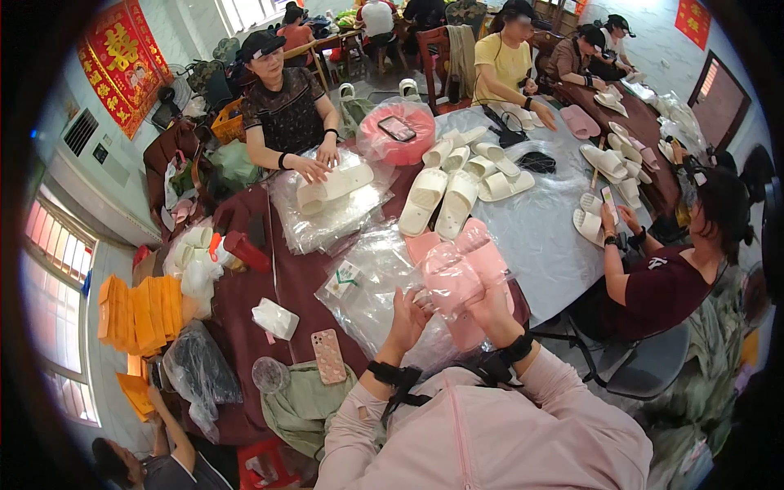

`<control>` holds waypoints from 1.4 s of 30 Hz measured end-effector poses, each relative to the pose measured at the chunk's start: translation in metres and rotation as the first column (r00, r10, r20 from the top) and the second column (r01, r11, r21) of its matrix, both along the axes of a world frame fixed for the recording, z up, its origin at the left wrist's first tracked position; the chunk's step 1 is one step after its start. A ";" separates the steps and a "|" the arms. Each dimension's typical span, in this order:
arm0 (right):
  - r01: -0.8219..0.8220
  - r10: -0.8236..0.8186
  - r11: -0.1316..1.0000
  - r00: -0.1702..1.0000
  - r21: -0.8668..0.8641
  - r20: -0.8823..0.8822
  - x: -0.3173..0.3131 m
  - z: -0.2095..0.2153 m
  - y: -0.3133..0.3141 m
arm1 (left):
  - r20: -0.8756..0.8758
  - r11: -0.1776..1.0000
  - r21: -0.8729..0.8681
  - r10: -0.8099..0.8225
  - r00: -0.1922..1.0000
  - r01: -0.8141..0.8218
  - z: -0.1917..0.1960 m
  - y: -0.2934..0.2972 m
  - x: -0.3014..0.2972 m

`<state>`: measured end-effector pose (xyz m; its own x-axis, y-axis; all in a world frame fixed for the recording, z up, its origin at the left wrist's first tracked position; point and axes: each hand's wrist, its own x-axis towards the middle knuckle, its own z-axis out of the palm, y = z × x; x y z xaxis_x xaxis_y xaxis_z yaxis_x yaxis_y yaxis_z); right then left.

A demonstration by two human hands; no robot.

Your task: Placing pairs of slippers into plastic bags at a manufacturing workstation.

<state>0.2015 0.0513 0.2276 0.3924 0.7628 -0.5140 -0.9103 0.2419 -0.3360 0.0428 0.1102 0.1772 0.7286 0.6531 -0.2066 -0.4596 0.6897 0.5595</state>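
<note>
A pair of pink slippers (452, 280) in a clear plastic bag is in front of me, over the table. My right hand (493, 314) grips its right side, the fingers partly hidden by the slippers. My left hand (409, 317) has its fingers curled at the bag's left edge, on the loose clear film. More pink slippers (491, 263) lie just behind and under the bagged pair. To the left, flat clear plastic bags (367, 282) are spread on the table near my left hand. Several cream slippers (457, 202) stand beyond the pink ones.
At left on the brown tablecloth (306, 286) are a phone in a patterned case (328, 356), a white packet (275, 318) and a green cloth bag (306, 400). Orange packets (143, 314) are stacked farther left. Co-workers sit around; one handles a cream slipper (335, 186) on bags.
</note>
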 end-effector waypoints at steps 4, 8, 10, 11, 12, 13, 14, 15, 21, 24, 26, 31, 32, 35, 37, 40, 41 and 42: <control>-0.220 0.214 0.963 0.975 0.154 0.051 -0.027 0.021 0.001 | -0.242 0.982 0.160 -0.055 0.969 0.095 0.014 0.003 0.002; -0.395 0.407 0.878 0.913 0.272 0.012 -0.037 0.051 0.005 | -0.224 0.974 -0.037 -0.226 0.948 0.223 0.010 0.007 -0.003; -0.395 0.407 0.874 0.913 0.283 0.016 -0.039 0.048 0.008 | -0.091 0.964 -0.088 -0.257 0.962 0.249 0.013 0.001 -0.002; -0.395 0.408 0.874 0.913 0.282 0.014 -0.041 0.044 0.008 | -0.036 0.961 -0.111 -0.260 0.965 0.254 0.009 0.000 -0.002; -0.400 0.413 0.868 0.911 0.296 0.020 -0.042 0.035 0.011 | -0.040 0.964 -0.096 -0.254 0.966 0.249 0.005 -0.001 -0.003; -0.380 0.403 0.882 0.915 0.278 -0.028 -0.039 0.020 0.015 | 0.028 0.955 -0.154 -0.252 0.967 0.253 0.003 -0.003 -0.001; -0.362 0.393 0.895 0.916 0.261 -0.076 -0.037 0.008 0.020 | 0.094 0.943 -0.210 -0.245 0.965 0.260 0.000 -0.004 -0.001; -0.369 0.401 0.887 0.913 0.277 -0.070 -0.037 -0.004 0.022 | 0.143 0.941 -0.188 -0.259 0.955 0.283 -0.009 -0.003 -0.005; -0.415 0.463 0.854 0.881 0.314 -0.095 -0.048 0.019 0.020 | 0.190 0.928 -0.229 -0.252 0.949 0.292 -0.015 -0.016 -0.008; -0.428 0.428 0.879 0.903 0.210 0.049 -0.048 -0.006 0.024 | 0.348 0.895 -0.238 -0.285 0.893 0.378 -0.021 -0.022 -0.005; -0.456 0.465 0.871 0.885 0.183 -0.009 -0.048 0.005 0.025 | 0.429 0.883 -0.264 -0.254 0.867 0.389 -0.018 -0.025 -0.005; -0.664 0.520 0.744 0.643 0.072 0.562 -0.008 -0.124 0.049 | 0.262 0.957 -0.231 -0.112 0.958 0.175 0.003 -0.027 0.005; -0.532 0.505 0.845 0.830 0.063 0.235 -0.016 -0.095 0.048 | 0.214 0.975 -0.200 -0.053 0.975 0.097 0.000 -0.026 0.001; -0.347 0.338 0.935 0.933 -0.067 -0.124 -0.018 -0.022 0.035 | 0.191 0.971 -0.227 -0.031 0.981 0.074 -0.006 -0.021 0.000; -0.308 0.292 0.944 0.947 -0.121 -0.134 -0.012 -0.013 0.035 | 0.123 0.958 -0.282 -0.012 0.992 0.046 -0.023 -0.015 -0.001; -0.532 0.498 0.829 0.842 -0.171 -0.206 0.006 -0.023 0.036 | 0.031 0.930 -0.368 0.007 0.999 0.005 -0.039 -0.012 -0.008; -0.556 0.566 0.797 0.824 -0.235 -0.033 0.008 -0.028 0.034 | 0.009 0.917 -0.399 0.005 1.000 -0.001 -0.039 -0.011 -0.009; -0.566 0.623 0.767 0.770 -0.304 0.137 0.010 -0.034 0.032 | 0.010 0.919 -0.394 0.003 1.000 0.001 -0.040 -0.010 -0.011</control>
<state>0.2119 0.0835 0.1941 0.0219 0.7487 -0.6626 -0.7391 -0.4341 -0.5150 0.0321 0.1006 0.1373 0.7315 0.5209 -0.4399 -0.4646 0.8531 0.2374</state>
